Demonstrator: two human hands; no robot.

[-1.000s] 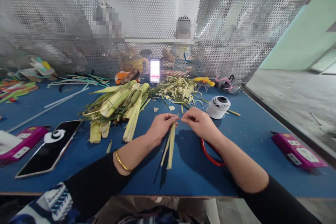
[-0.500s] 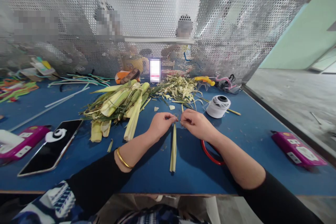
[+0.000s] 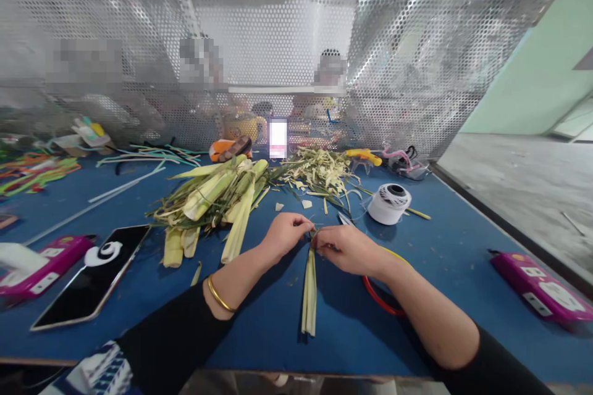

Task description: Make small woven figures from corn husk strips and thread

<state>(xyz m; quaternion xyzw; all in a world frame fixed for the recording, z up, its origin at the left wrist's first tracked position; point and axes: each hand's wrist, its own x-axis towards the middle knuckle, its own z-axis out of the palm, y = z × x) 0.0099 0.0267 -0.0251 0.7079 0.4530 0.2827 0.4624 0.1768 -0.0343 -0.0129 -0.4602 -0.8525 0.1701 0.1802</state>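
Observation:
A small bundle of pale green corn husk strips (image 3: 309, 296) hangs down toward the table's front edge, its narrow top between my two hands. My left hand (image 3: 288, 234) pinches at that top end with thumb and forefinger. From the right, the closed fingers of my right hand (image 3: 340, 247) press against the same spot and partly hide it. A fine thread shows faintly above the fingertips; which hand has it I cannot tell. Beneath my right wrist lie scissors with a red and yellow handle (image 3: 380, 297), their blade tips poking out beyond the hand.
A white thread spool (image 3: 390, 205) stands right of my hands. A large heap of corn husks (image 3: 213, 194) lies at left, husk shreds (image 3: 319, 166) behind. A phone (image 3: 95, 278) and magenta boxes (image 3: 540, 284) flank me. A perforated metal screen (image 3: 287, 31) closes the back; people sit beyond it.
My right hand has moved in to the top of the husk bundle, closing the gap between my hands. The bundle's strips have spread a little. The view has tilted upward.

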